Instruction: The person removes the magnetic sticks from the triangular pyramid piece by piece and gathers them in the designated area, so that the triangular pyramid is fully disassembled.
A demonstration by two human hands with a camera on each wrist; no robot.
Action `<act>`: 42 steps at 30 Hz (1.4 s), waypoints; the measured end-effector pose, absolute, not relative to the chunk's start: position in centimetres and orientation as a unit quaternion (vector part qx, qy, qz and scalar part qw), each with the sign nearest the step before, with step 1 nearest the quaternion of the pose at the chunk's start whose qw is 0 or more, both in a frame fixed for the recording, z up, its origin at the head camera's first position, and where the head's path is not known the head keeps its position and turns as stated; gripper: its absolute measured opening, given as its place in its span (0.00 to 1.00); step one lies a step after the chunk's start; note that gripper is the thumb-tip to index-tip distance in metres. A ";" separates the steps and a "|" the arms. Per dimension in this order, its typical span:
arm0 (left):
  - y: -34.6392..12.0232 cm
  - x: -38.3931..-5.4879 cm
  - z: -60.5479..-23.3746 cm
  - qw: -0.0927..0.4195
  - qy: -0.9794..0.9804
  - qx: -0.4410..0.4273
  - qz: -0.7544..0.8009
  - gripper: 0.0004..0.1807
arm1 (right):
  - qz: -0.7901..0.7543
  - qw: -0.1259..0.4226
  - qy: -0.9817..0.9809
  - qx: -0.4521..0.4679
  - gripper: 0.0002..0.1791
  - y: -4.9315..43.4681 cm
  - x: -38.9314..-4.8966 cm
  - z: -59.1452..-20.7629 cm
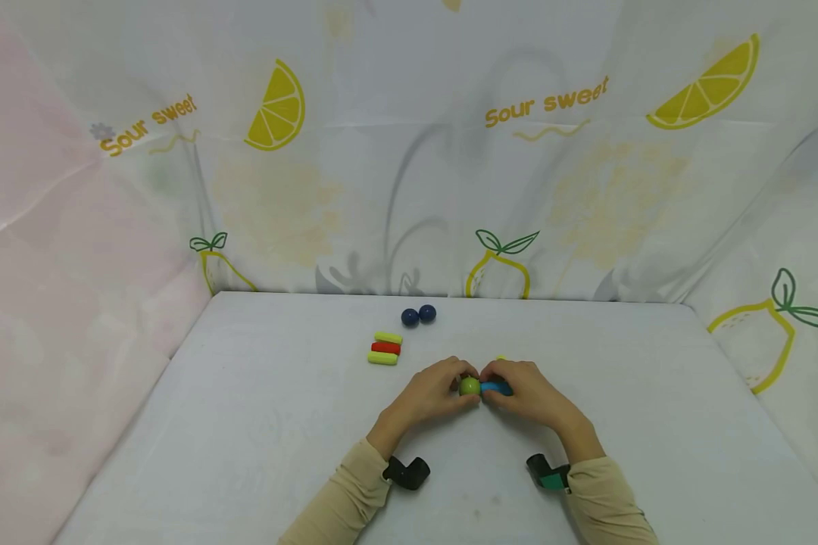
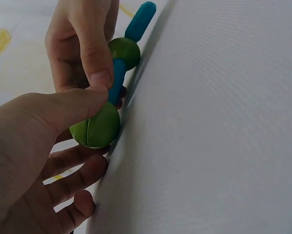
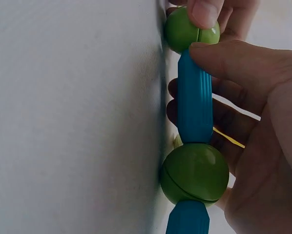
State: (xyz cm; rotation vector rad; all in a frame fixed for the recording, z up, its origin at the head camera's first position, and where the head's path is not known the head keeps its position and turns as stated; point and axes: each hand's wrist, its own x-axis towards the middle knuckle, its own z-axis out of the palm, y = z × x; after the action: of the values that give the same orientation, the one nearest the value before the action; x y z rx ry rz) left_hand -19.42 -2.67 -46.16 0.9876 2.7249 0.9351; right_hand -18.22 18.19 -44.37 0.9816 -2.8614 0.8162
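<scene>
My left hand [image 1: 438, 392] pinches a glossy green ball [image 2: 98, 130] between thumb and fingers. Opposite it, my right hand [image 1: 528, 392] grips a ribbed blue stick [image 3: 195, 100], whose tip meets that ball. The stick's other end joins a second green ball [image 3: 195, 173], and another blue stick [image 3: 188, 219] extends beyond it, all in one line. In the left wrist view this chain lies low along the white tabletop. From the head, the right hand hides the far part of the chain.
Left of the hands on the white table [image 1: 245, 424] lie two yellow sticks with a red stick [image 1: 385, 348] between them. Farther back sit two dark blue balls [image 1: 410, 318] side by side. A yellow piece [image 1: 501, 357] peeks out behind the right hand. A printed cloth [image 1: 395, 189] hangs along the back edge.
</scene>
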 end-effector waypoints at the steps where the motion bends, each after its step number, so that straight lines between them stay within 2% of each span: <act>1: -2.7 -19.4 -46.2 0.048 0.893 0.324 0.307 0.17 | 0.257 0.007 -0.915 0.312 0.10 18.2 -18.2 -44.4; 11: -2.6 -19.5 -46.2 0.050 0.892 0.325 0.311 0.17 | 0.241 0.000 -0.930 0.279 0.09 17.7 -18.0 -44.5; 22: -2.7 -19.9 -45.9 0.051 0.885 0.345 0.310 0.14 | 0.235 0.017 -0.931 0.278 0.07 17.5 -18.0 -44.5; 35: -2.6 -22.0 -46.2 0.010 0.898 0.341 0.280 0.17 | 0.243 -0.001 -0.921 0.304 0.08 17.0 -17.8 -44.3; 42: -2.1 -23.1 -45.6 -0.008 0.926 0.316 0.207 0.17 | 0.249 -0.015 -0.918 0.307 0.07 16.5 -17.7 -44.6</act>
State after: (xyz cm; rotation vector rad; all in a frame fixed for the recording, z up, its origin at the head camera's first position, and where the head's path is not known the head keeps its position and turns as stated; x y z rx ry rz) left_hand -23.12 -2.11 -45.58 0.9977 2.9224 0.6550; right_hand -17.71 16.53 -44.56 0.9740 -2.9122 0.7900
